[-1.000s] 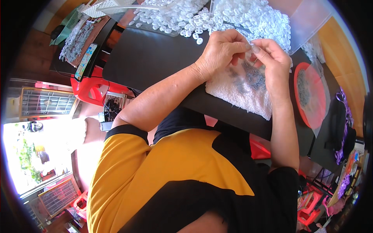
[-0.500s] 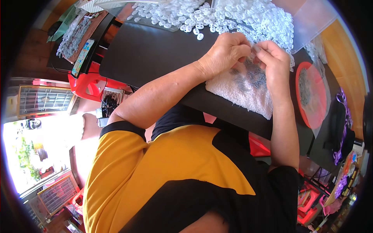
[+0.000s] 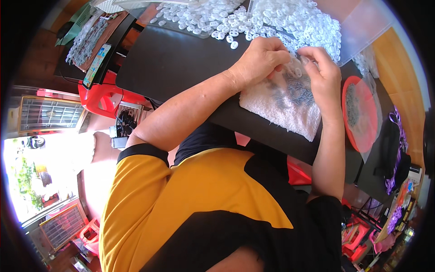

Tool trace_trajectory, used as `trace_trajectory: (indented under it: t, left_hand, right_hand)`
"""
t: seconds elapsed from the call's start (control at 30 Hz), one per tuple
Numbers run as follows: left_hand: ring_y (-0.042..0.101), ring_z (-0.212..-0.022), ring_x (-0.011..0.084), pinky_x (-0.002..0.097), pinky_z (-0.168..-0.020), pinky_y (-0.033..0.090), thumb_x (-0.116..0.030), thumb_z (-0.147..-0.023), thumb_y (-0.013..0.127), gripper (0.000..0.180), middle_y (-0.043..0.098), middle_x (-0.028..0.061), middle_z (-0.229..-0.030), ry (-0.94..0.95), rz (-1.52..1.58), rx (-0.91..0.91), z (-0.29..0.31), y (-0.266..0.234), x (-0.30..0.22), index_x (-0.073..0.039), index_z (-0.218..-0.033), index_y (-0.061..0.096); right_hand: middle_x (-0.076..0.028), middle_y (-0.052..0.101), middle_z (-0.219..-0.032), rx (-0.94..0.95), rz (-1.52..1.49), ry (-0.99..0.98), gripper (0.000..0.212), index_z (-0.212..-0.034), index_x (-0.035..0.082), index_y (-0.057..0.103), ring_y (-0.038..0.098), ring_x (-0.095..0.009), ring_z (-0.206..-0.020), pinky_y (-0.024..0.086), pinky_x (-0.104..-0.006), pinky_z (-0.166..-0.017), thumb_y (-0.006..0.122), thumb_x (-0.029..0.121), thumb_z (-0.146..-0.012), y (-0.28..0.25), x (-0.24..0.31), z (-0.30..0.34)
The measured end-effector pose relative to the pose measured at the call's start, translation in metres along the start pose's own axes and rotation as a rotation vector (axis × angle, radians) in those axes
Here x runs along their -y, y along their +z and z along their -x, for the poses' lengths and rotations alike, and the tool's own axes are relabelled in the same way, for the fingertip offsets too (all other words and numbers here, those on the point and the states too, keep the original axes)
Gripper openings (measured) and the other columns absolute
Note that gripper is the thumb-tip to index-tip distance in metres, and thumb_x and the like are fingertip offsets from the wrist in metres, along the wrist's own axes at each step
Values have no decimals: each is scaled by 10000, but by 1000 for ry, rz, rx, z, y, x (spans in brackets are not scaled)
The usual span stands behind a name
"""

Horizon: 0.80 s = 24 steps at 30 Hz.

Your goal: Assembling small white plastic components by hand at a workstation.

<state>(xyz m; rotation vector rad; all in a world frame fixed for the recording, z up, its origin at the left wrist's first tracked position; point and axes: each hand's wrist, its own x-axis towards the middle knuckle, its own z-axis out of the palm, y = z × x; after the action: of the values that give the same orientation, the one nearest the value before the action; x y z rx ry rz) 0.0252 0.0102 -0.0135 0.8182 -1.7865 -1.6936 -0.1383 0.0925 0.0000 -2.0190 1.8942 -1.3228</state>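
My left hand (image 3: 262,61) is closed in a pinch above the far part of a white towel (image 3: 299,124); what its fingertips hold is hidden. Facing it, my right hand (image 3: 322,75) has thumb and forefinger bent close together, and anything between the tips is too small to make out. Small grey metal pins (image 3: 297,94) lie scattered on the towel under both hands. A white oval piece with holes (image 3: 297,72) shows just below the fingertips. Beyond the hands spreads a big heap of similar white oval pieces (image 3: 294,22).
The dark table (image 3: 170,63) carries the towel and heap. A red round tray (image 3: 351,131) with grey small parts and a clear plastic sheet stands at the right. A phone (image 3: 96,65) leans at the left near strung grey pieces (image 3: 93,43). Red stools (image 3: 102,97) stand below.
My right hand has drawn slightly right, away from my left, and the fingertips now stand apart. A white oval piece shows between the hands. The view has shifted a little.
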Motion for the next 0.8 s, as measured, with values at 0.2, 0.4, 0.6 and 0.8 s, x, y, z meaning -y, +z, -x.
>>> trace_trajectory:
  t: [0.2,0.4,0.6,0.8]
  left_hand:
    - [470,-501,66,229,-466,399,-180,-880,608,179,558,7,-636,22,27,-7,-1,2,0,-9,-910,648]
    - [446,-474,52,218,-437,363,-150,-896,622,142,550,4,-638,-2,-10,59,-1,5,2,-14,-933,640]
    - [456,-469,58,232,-403,340,-199,-879,629,185,558,9,-639,-20,91,-14,-3,4,3,-18,-917,642]
    - [478,-486,78,250,-407,362,-181,-860,611,163,560,19,-649,-1,181,-82,-13,-5,15,-20,-863,633]
  right_hand:
    - [-115,651,-788,52,-104,25,72,-902,-3,622,625,-209,-704,479,-311,-650,615,34,-840,2,-1,4]
    - [-84,593,-672,64,-161,118,61,-858,-12,613,554,-126,-633,443,-280,-601,623,45,-840,5,3,8]
    - [-32,631,-729,129,-248,242,132,-937,-11,662,554,-89,-692,440,-247,-641,621,98,-874,-8,-10,-2]
    - [-106,694,-799,-80,178,432,218,-939,12,699,634,-208,-744,471,-333,-695,651,205,-853,-53,-60,-13]
